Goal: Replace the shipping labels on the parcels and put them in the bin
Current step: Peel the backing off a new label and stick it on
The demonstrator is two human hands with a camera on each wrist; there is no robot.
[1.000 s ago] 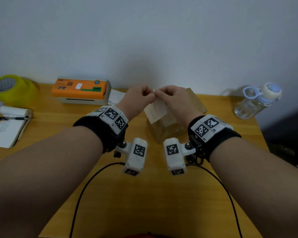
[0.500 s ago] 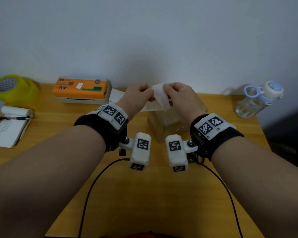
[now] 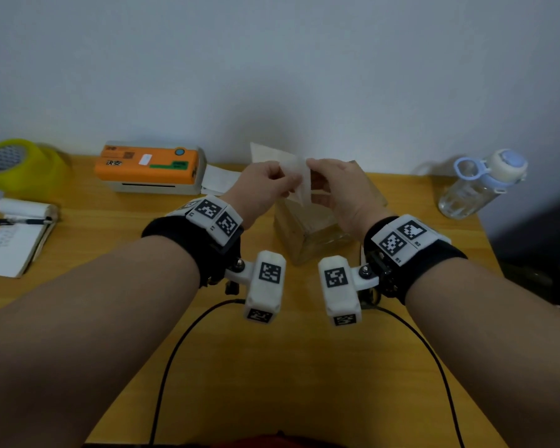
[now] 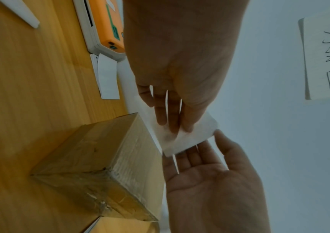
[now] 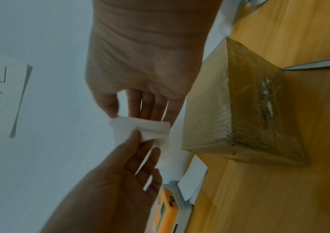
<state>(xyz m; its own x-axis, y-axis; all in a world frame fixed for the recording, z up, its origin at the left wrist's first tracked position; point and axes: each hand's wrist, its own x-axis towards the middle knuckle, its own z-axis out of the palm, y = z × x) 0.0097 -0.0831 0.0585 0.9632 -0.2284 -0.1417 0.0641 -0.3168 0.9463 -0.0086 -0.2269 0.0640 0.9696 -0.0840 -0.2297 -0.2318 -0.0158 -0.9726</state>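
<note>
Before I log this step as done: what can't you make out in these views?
- Label: any print, and whether backing is separating; the hands cover it, all views blurred.
- Parcel top: head view, hidden behind hands; any old label is unseen.
- Bin: outside every frame.
- Printer text: too small.

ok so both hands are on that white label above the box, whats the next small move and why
Probably finish peeling the label apart, then lower it onto the parcel. The left hand and right hand both pinch the sheet in the air, and it looks split into two layers, likely sticker and backing. The taped box sits directly below, and no new label shows on the faces in view.
</note>
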